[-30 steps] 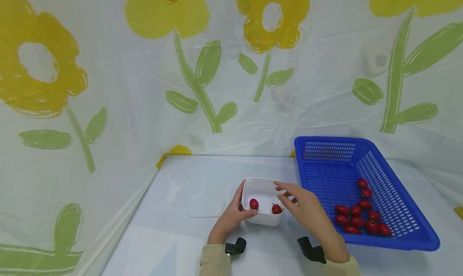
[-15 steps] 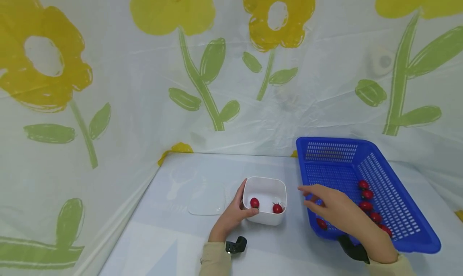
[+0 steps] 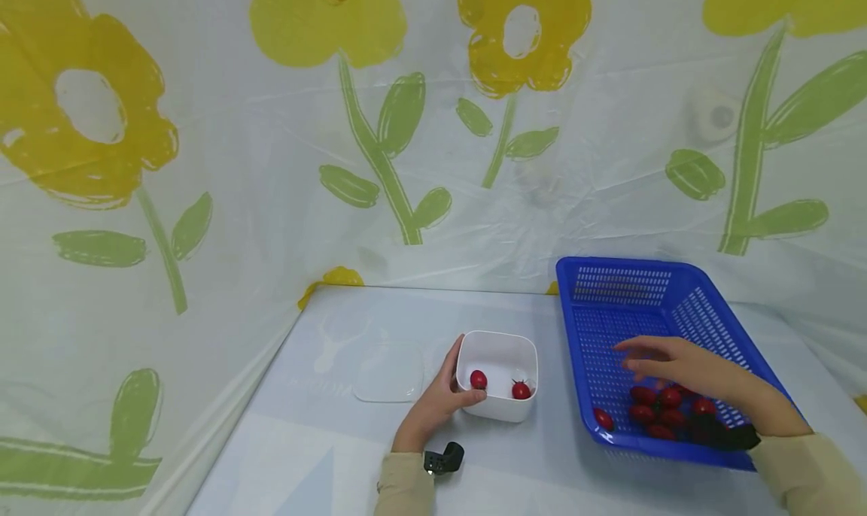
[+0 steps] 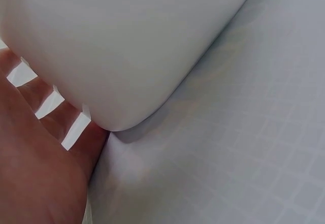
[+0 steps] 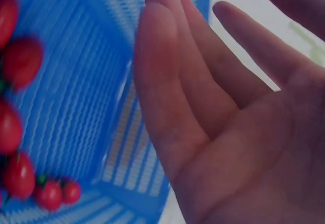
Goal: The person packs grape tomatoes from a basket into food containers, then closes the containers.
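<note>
Gripping the box (image 3: 506,409), containing two tomatoes (image 3: 478,380), with the left hand (image 3: 436,403) on the counter (image 3: 521,471), left of the basket (image 3: 574,350). Hovering over the basket with the right hand (image 3: 684,367), released and loosely bent, near other tomatoes (image 3: 670,398) in the basket's near end.

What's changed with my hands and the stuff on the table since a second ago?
Your right hand moved rightward from the white box to above the blue basket. Nothing was visibly taken hold of or let go. As before, your left hand grips the box, two red tomatoes lie in it, and the clear lid lies to its left.
</note>
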Tool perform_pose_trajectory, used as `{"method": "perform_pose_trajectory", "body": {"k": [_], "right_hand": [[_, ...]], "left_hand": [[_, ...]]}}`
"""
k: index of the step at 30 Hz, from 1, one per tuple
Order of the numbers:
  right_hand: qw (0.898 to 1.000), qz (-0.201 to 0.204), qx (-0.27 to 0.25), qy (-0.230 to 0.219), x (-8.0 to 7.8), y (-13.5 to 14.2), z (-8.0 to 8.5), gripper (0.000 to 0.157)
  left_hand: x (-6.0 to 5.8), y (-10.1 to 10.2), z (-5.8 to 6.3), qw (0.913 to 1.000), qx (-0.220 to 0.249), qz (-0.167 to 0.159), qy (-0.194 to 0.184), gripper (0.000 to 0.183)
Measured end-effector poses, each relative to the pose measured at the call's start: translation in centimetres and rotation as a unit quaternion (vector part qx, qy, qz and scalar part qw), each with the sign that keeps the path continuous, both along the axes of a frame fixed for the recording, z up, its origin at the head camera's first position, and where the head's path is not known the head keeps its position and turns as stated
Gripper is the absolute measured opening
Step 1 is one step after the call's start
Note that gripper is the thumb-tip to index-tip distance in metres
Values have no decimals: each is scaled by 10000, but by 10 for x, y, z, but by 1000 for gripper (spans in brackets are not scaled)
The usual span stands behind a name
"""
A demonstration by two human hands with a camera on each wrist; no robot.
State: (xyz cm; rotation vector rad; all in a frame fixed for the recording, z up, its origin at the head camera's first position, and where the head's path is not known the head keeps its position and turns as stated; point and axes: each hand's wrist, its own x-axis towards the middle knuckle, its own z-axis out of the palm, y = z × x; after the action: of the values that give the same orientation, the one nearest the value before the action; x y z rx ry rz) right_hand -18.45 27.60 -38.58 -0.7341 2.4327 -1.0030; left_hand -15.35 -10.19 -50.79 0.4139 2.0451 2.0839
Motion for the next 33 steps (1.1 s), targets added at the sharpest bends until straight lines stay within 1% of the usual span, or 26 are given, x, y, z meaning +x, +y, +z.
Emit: {"method": "perform_pose_trajectory", "body": {"k": [6, 12, 15, 19, 20, 25, 30, 33], "right_hand": [[9988, -131, 185, -440, -16, 23, -12, 45], [9970, -95, 265, -724, -28, 42, -23, 44], [9938, -438, 335, -965, -34, 47, -26, 46], [9875, -955, 635, -1082, -41, 53, -31, 50], [9864, -1021, 700, -1080, -42, 54, -32, 51], [9827, -1185, 876, -1120, -49, 58, -36, 54], [9751, -1322, 1070, -1423, -55, 61, -43, 57], [9719, -1301, 1188, -1563, -58, 62, -45, 58]], "left_hand": [[1, -1, 1, 9999, -67, 73, -16, 89], [2, -3, -2, 9999, -104, 99, -70, 88], [2, -3, -3, 9999, -92, 113, -63, 87], [2, -3, -3, 9999, -76, 96, -32, 88], [2, -3, -3, 9999, -71, 85, -24, 89], [2, -2, -1, 10000, -36, 48, -25, 89], [3, -1, 0, 10000, -1, 15, -54, 89], [2, -1, 0, 10000, 5, 18, -44, 89]]}}
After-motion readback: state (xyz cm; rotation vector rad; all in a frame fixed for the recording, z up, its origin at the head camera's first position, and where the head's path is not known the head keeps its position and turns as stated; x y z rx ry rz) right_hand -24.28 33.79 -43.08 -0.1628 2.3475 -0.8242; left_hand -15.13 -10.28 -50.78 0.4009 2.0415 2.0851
